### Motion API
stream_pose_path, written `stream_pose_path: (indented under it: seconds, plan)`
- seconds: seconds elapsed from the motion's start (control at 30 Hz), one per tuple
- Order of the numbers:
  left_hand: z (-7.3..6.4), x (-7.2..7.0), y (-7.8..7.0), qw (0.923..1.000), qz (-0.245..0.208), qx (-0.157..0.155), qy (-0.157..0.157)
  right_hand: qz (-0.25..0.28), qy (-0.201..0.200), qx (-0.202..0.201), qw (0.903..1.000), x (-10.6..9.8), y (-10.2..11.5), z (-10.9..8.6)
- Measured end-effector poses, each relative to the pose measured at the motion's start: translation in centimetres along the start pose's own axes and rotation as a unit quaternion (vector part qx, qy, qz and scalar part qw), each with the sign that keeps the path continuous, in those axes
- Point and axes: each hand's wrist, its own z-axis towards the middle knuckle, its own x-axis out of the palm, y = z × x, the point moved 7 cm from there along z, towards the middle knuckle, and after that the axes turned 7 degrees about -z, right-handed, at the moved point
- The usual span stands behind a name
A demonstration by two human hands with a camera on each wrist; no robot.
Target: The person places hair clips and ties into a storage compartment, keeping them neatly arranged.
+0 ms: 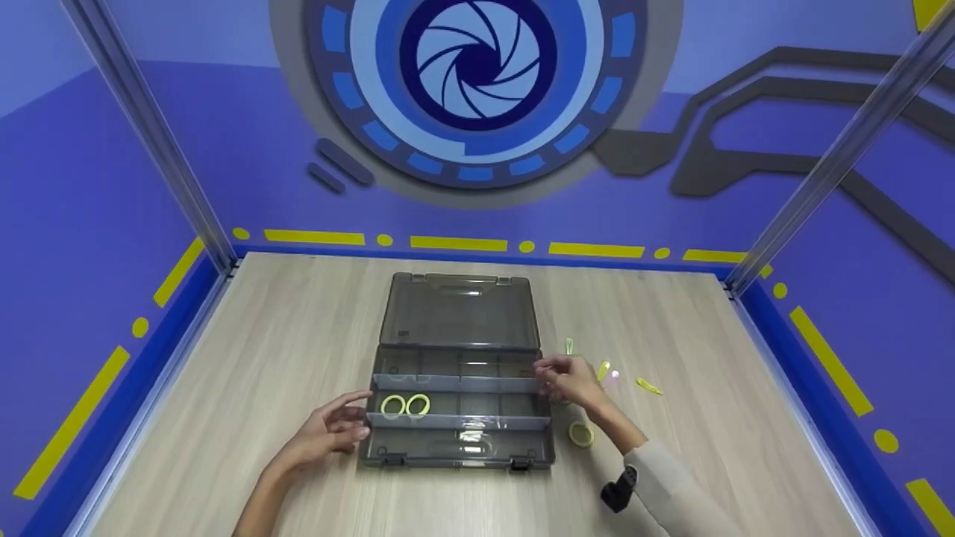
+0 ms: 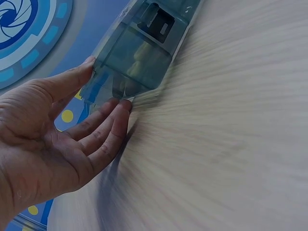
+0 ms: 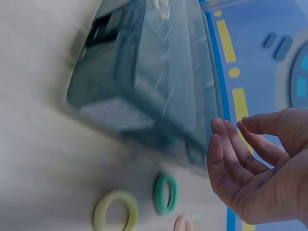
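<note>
Opened box [image 1: 515, 405] on a tabletop [image 1: 283, 335].
Left hand [image 1: 324, 436], fingers released, touching the box's left side; box midway between the tabletop's side edges, lid [image 1: 459, 312] toward the back edge, two yellow rings [image 1: 405, 406] inside; right hand [image 1: 573, 382], fingers released, loosely bent, at the box's right side.

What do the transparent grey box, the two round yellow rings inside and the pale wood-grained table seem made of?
Transparent grey box: probably hard plastic, glossy with bright glints.
Two round yellow rings: matte, without glints; perhaps fabric or rubber, too small to tell.
Pale wood-grained table: wood or laminate, matte, streaky grain.
</note>
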Motion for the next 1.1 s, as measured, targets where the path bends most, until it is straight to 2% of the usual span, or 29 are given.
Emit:
stream_pose_path:
  seconds: [0.23, 0.37, 0.47, 0.63, 0.73, 0.87, 1.1]
  plan:
    - [0.4, 0.2, 0.1, 1.0, 0.003, -0.005, -0.001, -0.035, -0.048, 0.046, 0.9972, -3.4, -3.0, -0.9]
    - [0.5, 0.2, 0.1, 1.0, -0.001, -0.008, -0.001, -0.033, -0.066, 0.066, 0.9951, -4.8, -4.8, -1.7]
    - [0.3, 0.2, 0.2, 0.9999, -0.005, -0.01, 0.002, -0.035, -0.047, 0.056, 0.9967, -5.1, -5.8, -2.3]
    - [-0.1, -0.1, 0.4, 0.9999, -0.012, -0.008, 0.0, -0.047, 0.021, 0.006, 0.9986, -4.8, -7.1, -3.1]
    - [-0.3, -0.1, 0.4, 0.9998, -0.018, -0.003, 0.001, -0.051, 0.051, -0.004, 0.9974, -4.5, -7.9, -3.5]
    - [-0.2, 0.0, 0.4, 0.9997, -0.023, 0.002, 0.007, -0.081, 0.069, -0.018, 0.9942, -4.6, -8.4, -4.1]
    - [-0.2, 0.0, 0.4, 0.9999, -0.012, 0.002, 0.005, -0.132, 0.073, -0.049, 0.9874, -4.5, -8.3, -4.5]
